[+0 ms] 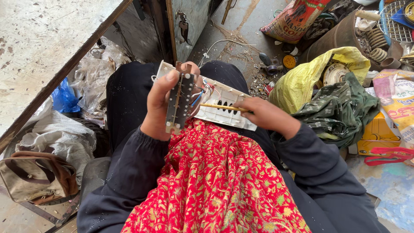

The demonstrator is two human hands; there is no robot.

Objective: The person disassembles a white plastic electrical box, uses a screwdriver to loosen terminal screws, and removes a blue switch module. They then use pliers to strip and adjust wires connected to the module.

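Your left hand point(160, 103) is gripping the dark contact strip point(180, 102) above the white socket board point(224, 108) on your lap; your right hand point(263, 114) is pinching a yellow screwdriver point(222, 106). Wires point(202, 92) are showing, board open, reassembly outstanding.

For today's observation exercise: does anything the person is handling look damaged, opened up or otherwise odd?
Yes. The white socket strip on the lap is opened up: its dark inner plate is lifted out in the left hand, with loose coloured wires showing. The right hand holds a yellow-handled tool against it.
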